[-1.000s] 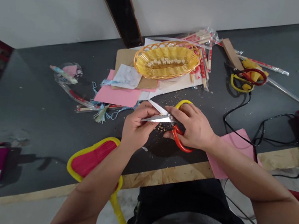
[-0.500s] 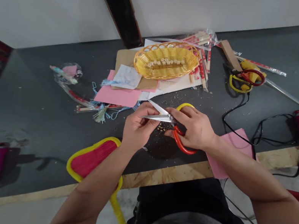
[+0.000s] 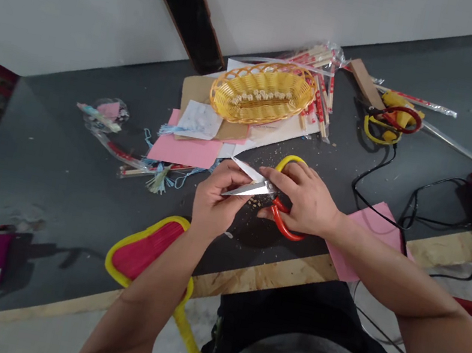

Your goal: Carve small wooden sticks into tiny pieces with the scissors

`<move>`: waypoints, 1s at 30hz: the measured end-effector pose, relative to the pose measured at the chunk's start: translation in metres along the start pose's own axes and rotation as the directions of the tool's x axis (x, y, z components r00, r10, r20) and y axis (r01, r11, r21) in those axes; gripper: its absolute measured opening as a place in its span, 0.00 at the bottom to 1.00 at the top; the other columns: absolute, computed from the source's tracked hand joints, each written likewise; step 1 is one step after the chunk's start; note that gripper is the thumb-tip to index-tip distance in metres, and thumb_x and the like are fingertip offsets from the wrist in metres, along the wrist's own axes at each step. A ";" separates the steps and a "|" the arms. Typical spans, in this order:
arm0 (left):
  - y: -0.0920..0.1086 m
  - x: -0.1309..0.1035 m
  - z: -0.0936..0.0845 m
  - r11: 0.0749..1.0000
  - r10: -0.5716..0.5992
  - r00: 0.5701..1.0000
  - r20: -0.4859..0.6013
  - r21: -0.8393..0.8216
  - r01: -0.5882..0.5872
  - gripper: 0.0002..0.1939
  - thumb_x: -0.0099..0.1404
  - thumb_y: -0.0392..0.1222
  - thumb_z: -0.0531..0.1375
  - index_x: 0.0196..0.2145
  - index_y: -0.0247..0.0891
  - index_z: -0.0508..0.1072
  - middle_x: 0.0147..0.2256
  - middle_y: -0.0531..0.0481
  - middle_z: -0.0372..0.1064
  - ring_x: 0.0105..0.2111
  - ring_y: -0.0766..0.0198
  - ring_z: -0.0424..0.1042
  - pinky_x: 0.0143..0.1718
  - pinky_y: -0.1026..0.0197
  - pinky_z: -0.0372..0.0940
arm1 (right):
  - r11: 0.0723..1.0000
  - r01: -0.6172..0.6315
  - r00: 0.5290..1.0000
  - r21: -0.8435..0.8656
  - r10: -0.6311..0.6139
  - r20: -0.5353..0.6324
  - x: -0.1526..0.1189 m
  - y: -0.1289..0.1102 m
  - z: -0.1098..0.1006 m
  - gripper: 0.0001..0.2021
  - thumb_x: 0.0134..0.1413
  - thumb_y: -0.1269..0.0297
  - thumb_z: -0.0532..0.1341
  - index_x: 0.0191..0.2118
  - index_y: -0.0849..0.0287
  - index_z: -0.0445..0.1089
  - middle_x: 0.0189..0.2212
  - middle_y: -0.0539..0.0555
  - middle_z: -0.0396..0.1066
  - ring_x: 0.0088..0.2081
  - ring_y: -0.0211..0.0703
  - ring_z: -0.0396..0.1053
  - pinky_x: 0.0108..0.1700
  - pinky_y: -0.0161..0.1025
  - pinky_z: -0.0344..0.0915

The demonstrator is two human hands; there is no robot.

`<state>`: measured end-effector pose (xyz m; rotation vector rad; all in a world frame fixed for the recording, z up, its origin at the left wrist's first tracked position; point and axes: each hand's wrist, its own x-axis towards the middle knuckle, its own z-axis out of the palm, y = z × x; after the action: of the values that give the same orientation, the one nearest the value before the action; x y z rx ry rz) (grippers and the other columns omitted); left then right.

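Head view, basket point(image 3: 254, 113) beyond scissors point(image 3: 261, 189), phone point(image 3: 190, 17) against wall point(image 3: 88, 4)

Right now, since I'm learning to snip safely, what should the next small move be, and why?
Perhaps draw the left hand slightly clear before squeezing: the right hand holds the scissors with blades apart, and the left hand is very close to them.

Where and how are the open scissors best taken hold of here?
I'd grip the scissors by the handle loops, coming from the right: the yellow and red loops sit on that side, in the right hand, while the bare blades stand open, pointing left, towards the left hand.
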<state>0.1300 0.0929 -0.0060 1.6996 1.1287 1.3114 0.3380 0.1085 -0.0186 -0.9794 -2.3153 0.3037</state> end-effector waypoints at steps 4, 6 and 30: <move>0.000 0.000 -0.001 0.999 -0.035 0.999 0.024 -0.019 0.035 0.04 0.64 0.42 0.67 0.32 0.40 0.77 0.37 0.50 0.72 0.35 0.63 0.72 0.36 0.59 0.66 | 0.999 0.027 1.000 0.027 -0.027 -0.005 0.000 0.001 0.001 0.38 0.60 0.34 0.56 0.62 0.62 0.67 0.40 0.60 0.70 0.42 0.52 0.68 0.47 0.50 0.69; -0.002 -0.002 -0.001 0.998 -0.050 0.998 0.027 -0.034 0.051 0.04 0.65 0.41 0.66 0.32 0.41 0.77 0.38 0.50 0.72 0.35 0.63 0.72 0.36 0.59 0.66 | 0.999 0.034 0.999 0.033 -0.034 -0.007 0.000 0.001 0.000 0.37 0.60 0.35 0.57 0.62 0.62 0.67 0.40 0.60 0.70 0.42 0.51 0.68 0.47 0.49 0.70; 0.004 0.001 0.001 0.999 -0.032 0.999 0.012 0.024 0.032 0.07 0.63 0.40 0.66 0.27 0.40 0.77 0.35 0.49 0.72 0.33 0.63 0.70 0.32 0.61 0.64 | 1.000 0.016 1.000 0.006 -0.016 0.005 0.000 0.002 0.000 0.35 0.61 0.36 0.56 0.62 0.58 0.67 0.40 0.59 0.68 0.42 0.52 0.66 0.46 0.50 0.67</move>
<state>0.1317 0.0921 -0.0018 1.6975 1.1640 1.2716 0.3389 0.1096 -0.0195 -0.9583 -2.3243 0.3064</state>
